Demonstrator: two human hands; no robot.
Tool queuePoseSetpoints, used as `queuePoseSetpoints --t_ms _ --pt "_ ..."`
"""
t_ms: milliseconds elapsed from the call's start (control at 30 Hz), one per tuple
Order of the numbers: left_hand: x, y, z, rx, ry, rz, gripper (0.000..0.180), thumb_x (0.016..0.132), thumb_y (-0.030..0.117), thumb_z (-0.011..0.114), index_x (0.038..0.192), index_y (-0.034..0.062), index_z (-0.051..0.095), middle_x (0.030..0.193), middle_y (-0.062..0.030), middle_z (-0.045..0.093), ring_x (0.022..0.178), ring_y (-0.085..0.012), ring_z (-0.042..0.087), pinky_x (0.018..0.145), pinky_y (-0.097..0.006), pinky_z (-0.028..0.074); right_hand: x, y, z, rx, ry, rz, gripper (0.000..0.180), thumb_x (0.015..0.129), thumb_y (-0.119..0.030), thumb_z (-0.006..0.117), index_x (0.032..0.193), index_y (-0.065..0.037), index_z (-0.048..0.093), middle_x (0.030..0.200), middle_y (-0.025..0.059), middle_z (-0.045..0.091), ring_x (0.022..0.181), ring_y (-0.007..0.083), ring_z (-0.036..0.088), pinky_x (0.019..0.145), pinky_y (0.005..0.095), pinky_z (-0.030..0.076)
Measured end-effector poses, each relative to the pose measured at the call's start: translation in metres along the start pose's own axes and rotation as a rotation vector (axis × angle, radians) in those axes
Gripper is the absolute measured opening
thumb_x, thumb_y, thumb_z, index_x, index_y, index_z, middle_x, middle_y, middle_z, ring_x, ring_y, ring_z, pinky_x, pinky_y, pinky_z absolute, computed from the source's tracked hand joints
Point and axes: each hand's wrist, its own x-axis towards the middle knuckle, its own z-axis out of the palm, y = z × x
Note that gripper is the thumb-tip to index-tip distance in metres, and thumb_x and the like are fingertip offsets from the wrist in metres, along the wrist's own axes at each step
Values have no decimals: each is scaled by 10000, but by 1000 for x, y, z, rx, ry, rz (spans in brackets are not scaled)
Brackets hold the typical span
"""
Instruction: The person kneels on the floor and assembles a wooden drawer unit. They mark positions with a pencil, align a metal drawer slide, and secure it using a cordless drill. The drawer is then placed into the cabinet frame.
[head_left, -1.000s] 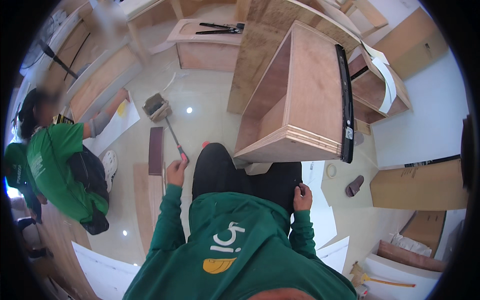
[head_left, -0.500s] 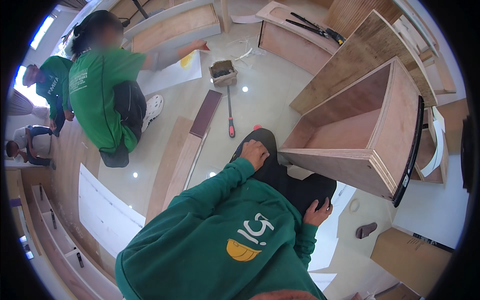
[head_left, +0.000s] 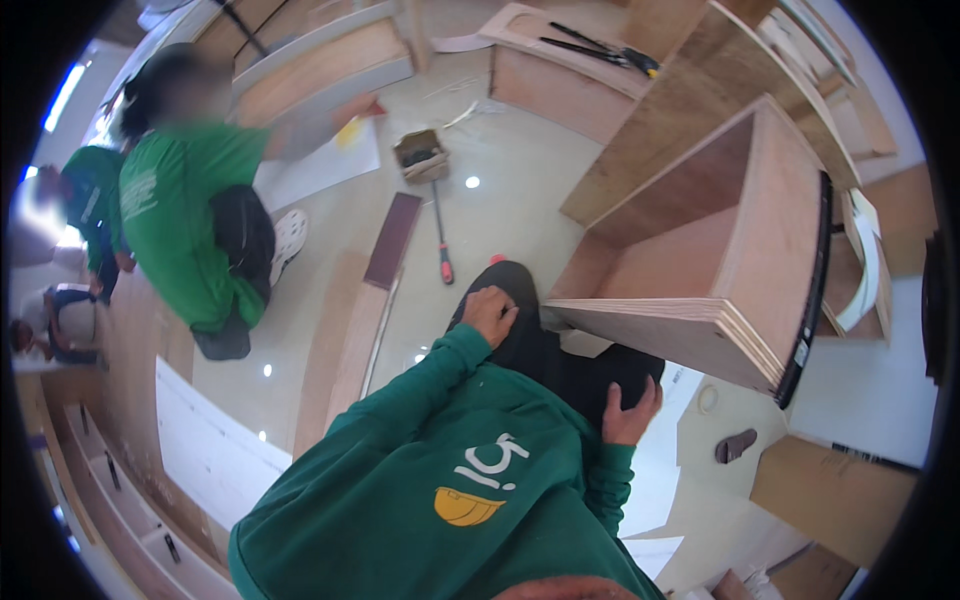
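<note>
1. The left hand (head_left: 490, 316), fingers loosely curved, is rested on a black-trousered thigh (head_left: 515, 350), seemingly for support; nothing is held in its grip.
2. The right hand (head_left: 630, 412) is laid against the other thigh, thumb and fingers spread, its grip empty.
3. The open-faced, reddish-brown plywood box (head_left: 775, 240), edged with a black metal slide (head_left: 815, 290), is placed ahead, presumably for reach, and touched by neither grip.
</note>
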Motion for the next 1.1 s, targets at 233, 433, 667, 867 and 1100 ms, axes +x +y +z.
queuePoseSetpoints --t_ms 233,433,667,867,1100 --pt "4 -2 -1 11 -32 -33 125 784 143 684 814 66 590 858 -95 587 857 -315 561 783 -428 409 25 -99 -10 591 -6 -119 1056 736 -237 836 1498 -3 142 1445 228 332 1349 363 357 1124 506 281" --pt "1 -2 0 -1 -32 -95 133 787 150 686 813 66 587 875 -91 587 879 -304 553 807 -421 395 35 -114 18 619 185 -154 1099 727 -158 841 1499 -16 72 1459 243 275 1350 332 333 1142 498 265" --pt "4 2 1 -20 -55 -89 125 802 171 660 807 65 595 879 -93 586 901 -298 550 820 -423 385 50 -116 48 798 311 -71 1148 683 -55 851 1474 -40 20 1468 222 218 1351 325 307 1151 489 261" --pt "1 -2 -2 23 -47 -110 140 796 167 678 803 55 595 839 -100 585 835 -319 558 804 -421 410 71 -103 42 762 234 -7 1068 680 -10 843 1442 -46 96 1445 230 257 1317 319 356 1125 467 322" --pt "3 0 0 12 -90 -139 151 812 183 669 814 55 590 864 -107 578 881 -312 551 830 -422 396 93 -85 33 805 202 -71 957 705 -12 836 1421 -22 201 1384 232 375 1254 312 452 1066 445 403"
